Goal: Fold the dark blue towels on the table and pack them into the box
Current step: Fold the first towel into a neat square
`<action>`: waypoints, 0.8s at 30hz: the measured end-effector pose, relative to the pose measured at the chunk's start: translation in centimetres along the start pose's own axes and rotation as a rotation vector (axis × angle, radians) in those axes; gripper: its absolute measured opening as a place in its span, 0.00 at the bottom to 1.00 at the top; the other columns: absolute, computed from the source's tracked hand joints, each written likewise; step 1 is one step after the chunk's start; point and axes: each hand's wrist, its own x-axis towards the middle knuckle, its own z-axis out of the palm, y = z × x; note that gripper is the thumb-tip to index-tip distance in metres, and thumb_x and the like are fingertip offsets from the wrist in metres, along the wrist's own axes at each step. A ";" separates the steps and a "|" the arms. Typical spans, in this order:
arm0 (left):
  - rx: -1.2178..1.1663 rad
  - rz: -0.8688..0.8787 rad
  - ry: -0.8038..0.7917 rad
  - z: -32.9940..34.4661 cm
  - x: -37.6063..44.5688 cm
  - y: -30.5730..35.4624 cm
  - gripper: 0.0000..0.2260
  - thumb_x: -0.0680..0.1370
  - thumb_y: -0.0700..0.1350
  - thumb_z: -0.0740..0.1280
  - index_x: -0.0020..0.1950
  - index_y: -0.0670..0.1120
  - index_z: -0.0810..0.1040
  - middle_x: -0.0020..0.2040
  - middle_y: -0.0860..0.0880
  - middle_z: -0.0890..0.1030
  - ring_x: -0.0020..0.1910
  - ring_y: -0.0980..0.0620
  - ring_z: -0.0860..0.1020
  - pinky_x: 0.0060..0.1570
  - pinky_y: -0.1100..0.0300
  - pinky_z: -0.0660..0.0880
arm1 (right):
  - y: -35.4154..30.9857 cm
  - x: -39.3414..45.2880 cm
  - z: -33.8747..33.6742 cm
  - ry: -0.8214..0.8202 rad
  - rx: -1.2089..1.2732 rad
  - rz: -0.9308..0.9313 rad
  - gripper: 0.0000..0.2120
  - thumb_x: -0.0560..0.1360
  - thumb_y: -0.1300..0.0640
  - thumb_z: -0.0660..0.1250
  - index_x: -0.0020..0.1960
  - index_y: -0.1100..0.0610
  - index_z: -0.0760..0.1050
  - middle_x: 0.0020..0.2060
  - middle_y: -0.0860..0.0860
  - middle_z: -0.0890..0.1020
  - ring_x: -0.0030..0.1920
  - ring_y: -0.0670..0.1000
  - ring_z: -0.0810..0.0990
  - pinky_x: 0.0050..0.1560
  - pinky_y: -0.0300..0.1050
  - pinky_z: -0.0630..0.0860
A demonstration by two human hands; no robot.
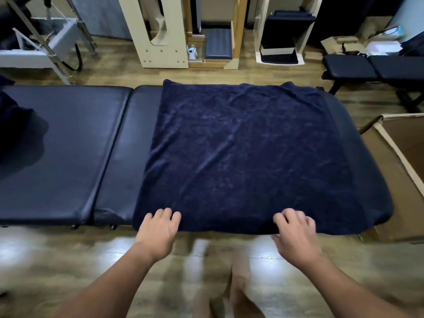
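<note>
A dark blue towel (247,152) lies spread flat over the right half of the padded dark table (64,152), and its near edge hangs slightly over the table's front. My left hand (158,228) grips that near edge towards its left corner, fingers curled on top. My right hand (296,232) grips the same edge further right, with the fingers bent on top and the thumb tucked under the cloth. The open cardboard box (399,161) stands on the floor just past the table's right end. More dark cloth (13,127) sits at the table's far left.
Wooden floor runs in front of and behind the table. Beyond it stand pale wooden frames (160,33), a metal stand (46,42) at the left and a black padded bench (371,67) at the right. My legs show blurred below.
</note>
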 end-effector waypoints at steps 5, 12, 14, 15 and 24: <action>0.066 0.017 0.113 -0.5 1.2 1.2 0.19 0.50 0.33 0.69 0.38 0.45 0.72 0.38 0.44 0.70 0.35 0.43 0.70 0.32 0.53 0.58 | 2.1 0.6 0.1 -0.004 -0.140 0.245 0.26 0.55 0.60 0.83 0.49 0.57 0.75 0.45 0.53 0.73 0.46 0.58 0.72 0.47 0.56 0.68; 0.060 0.114 0.061 -1.5 2.1 0.4 0.14 0.54 0.36 0.75 0.33 0.47 0.75 0.35 0.47 0.74 0.33 0.45 0.74 0.30 0.56 0.65 | 3.7 0.6 0.3 0.028 -0.190 0.074 0.17 0.57 0.67 0.80 0.38 0.56 0.76 0.37 0.51 0.73 0.39 0.57 0.72 0.45 0.54 0.67; -0.068 0.082 0.035 -3.1 2.3 -0.3 0.11 0.67 0.37 0.71 0.44 0.47 0.74 0.43 0.46 0.77 0.41 0.43 0.78 0.36 0.53 0.71 | 3.8 0.6 -0.2 0.052 -0.157 0.070 0.18 0.57 0.70 0.78 0.38 0.56 0.74 0.34 0.50 0.73 0.36 0.58 0.73 0.42 0.53 0.68; -0.135 0.058 0.051 -3.9 2.6 -0.7 0.09 0.72 0.37 0.66 0.49 0.47 0.71 0.47 0.45 0.77 0.46 0.41 0.79 0.40 0.52 0.70 | 3.8 0.7 -0.7 0.071 -0.127 0.075 0.19 0.57 0.72 0.76 0.39 0.56 0.72 0.33 0.50 0.73 0.33 0.58 0.72 0.39 0.52 0.68; -0.317 -0.062 0.178 -10.0 7.8 -3.8 0.14 0.72 0.33 0.61 0.55 0.44 0.75 0.51 0.46 0.74 0.53 0.41 0.77 0.49 0.49 0.75 | 4.5 9.2 -6.7 0.255 0.160 0.124 0.17 0.67 0.75 0.62 0.42 0.55 0.64 0.37 0.52 0.69 0.35 0.57 0.67 0.34 0.51 0.64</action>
